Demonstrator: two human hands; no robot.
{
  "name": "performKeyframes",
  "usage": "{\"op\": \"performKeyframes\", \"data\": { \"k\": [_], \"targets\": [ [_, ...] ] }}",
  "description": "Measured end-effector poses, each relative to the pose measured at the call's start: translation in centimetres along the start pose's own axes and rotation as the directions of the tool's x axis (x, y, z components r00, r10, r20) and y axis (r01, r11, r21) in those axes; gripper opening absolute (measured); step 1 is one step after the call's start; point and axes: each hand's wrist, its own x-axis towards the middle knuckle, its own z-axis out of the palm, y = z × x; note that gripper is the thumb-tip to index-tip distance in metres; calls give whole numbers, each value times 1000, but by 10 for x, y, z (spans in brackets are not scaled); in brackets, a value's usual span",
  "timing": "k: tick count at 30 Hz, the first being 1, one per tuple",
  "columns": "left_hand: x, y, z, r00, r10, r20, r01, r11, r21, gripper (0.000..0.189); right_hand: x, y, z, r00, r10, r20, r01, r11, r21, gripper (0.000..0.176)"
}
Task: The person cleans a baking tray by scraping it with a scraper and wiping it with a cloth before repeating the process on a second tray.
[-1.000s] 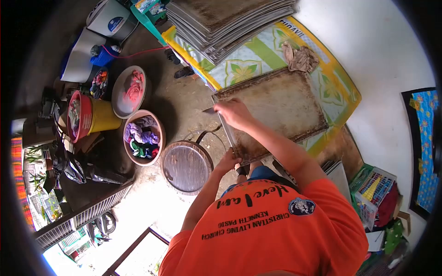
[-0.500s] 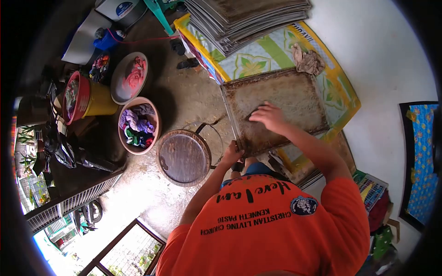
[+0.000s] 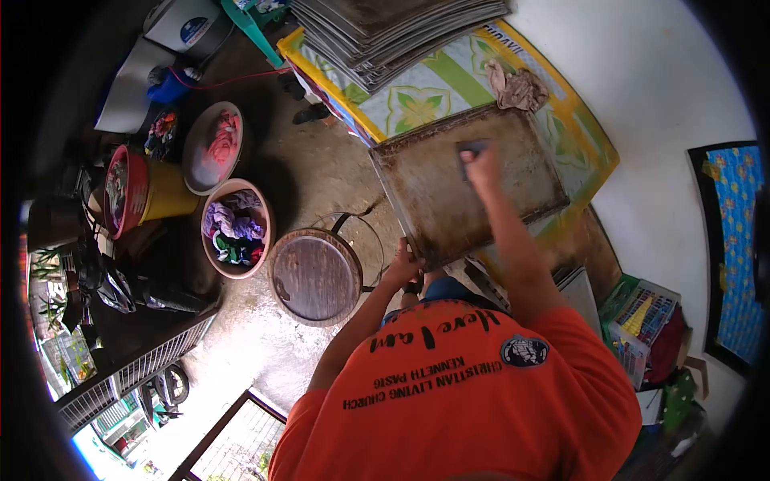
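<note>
A worn rectangular baking tray (image 3: pixel 437 196), browned and stained, lies on the covered table before me. My left hand (image 3: pixel 404 261) is closed on its near left corner. Over the upper middle of the tray, my right hand (image 3: pixel 483 167) is closed on a small dark flat scraper (image 3: pixel 471 147), held against or just above the surface; contact cannot be made out. A crumpled brown cloth (image 3: pixel 517 86) lies at the tray's far edge.
A tall stack of similar trays (image 3: pixel 393 32) stands at the table's far end on the patterned tablecloth (image 3: pixel 421 108). Left of me are a round wooden-topped stool (image 3: pixel 315 276), a laundry basin (image 3: pixel 267 204) and a yellow bucket (image 3: pixel 171 194). A white wall (image 3: pixel 642 104) rises on the right.
My right hand has moved across the tray, up and to the right, with the dark scraper now plainer in view. My left hand keeps its hold on the corner. The view has shifted slightly.
</note>
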Motion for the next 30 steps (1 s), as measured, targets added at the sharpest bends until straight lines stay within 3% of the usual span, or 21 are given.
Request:
{"op": "performKeyframes", "data": {
  "k": [2, 5, 7, 8, 9, 10, 12, 15, 16, 17, 18, 19, 20, 22, 23, 25, 26, 28, 30],
  "targets": [
    [4, -1, -2, 1000, 9, -7, -9, 1000, 9, 59, -45, -38, 38, 978, -156, 142, 168, 983, -80, 57],
    [-2, 3, -4, 997, 69, -35, -68, 997, 33, 61, -74, -62, 32, 921, -253, 297, 309, 938, -160, 53],
    [-5, -6, -13, 995, 94, -34, -91, 993, 78, 64, -22, -22, 17, 970, -241, -12, 239, 966, -101, 48],
    [-12, 1, -17, 993, 112, -27, -109, 990, 91, 64, 14, 14, 13, 947, -241, -213, 232, 971, -64, 47],
    [-18, 4, -21, 992, 128, -21, -125, 987, 102, 63, 31, 17, -31, 917, -215, -335, 180, 975, -133, 45],
    [-16, -1, -27, 997, 73, 6, -73, 986, 151, 64, 45, 14, -76, 980, 21, -197, 0, 995, 104, 52],
    [-18, -3, -28, 999, 54, -2, -53, 978, 200, 66, 80, 39, -97, 919, 205, -337, -234, 971, -47, 59],
    [-14, 3, -31, 1000, 16, 9, -17, 963, 268, 71, 88, 42, -73, 941, 200, -273, -194, 980, 51, 61],
    [-13, -1, -31, 1000, 24, 0, -23, 955, 296, 72, 76, 27, -50, 939, 140, -313, -161, 986, -42, 57],
    [-13, -4, -31, 1000, 29, -6, -26, 945, 325, 73, 67, 23, -19, 940, -24, -341, 16, 1000, -25, 51],
    [-16, 1, -29, 999, 31, -12, -26, 955, 297, 72, 35, -14, -12, 985, 148, -85, -134, 979, 155, 45],
    [-21, 13, -26, 999, 33, -15, -27, 963, 268, 72, 2, -42, 6, 990, 10, -143, -1, 998, 66, 41],
    [-24, 20, -24, 999, 36, -18, -31, 970, 239, 72, -14, -52, 39, 990, -95, -104, 96, 995, 6, 39],
    [-19, 14, -24, 1000, 22, -8, -20, 976, 215, 72, -60, -79, 61, 923, -366, 122, 377, 922, -86, 41],
    [-18, 11, -26, 1000, 14, -5, -13, 979, 204, 71, -67, -85, 58, 884, -423, 199, 440, 897, -47, 43],
    [-22, 16, -22, 999, 29, -26, -23, 975, 223, 70, -35, -77, 35, 945, -231, 231, 268, 953, -142, 43],
    [-24, 19, -21, 999, 35, -38, -25, 973, 230, 69, -7, -50, 32, 988, -137, 65, 143, 986, -89, 44],
    [-26, 24, -22, 999, 13, -41, -2, 969, 247, 67, 44, -7, -9, 985, -7, -174, 2, 1000, -25, 41],
    [-22, 15, -24, 999, 31, -38, -21, 972, 236, 66, 60, 8, -54, 949, 207, -236, -183, 976, 118, 41]
  ]
}}
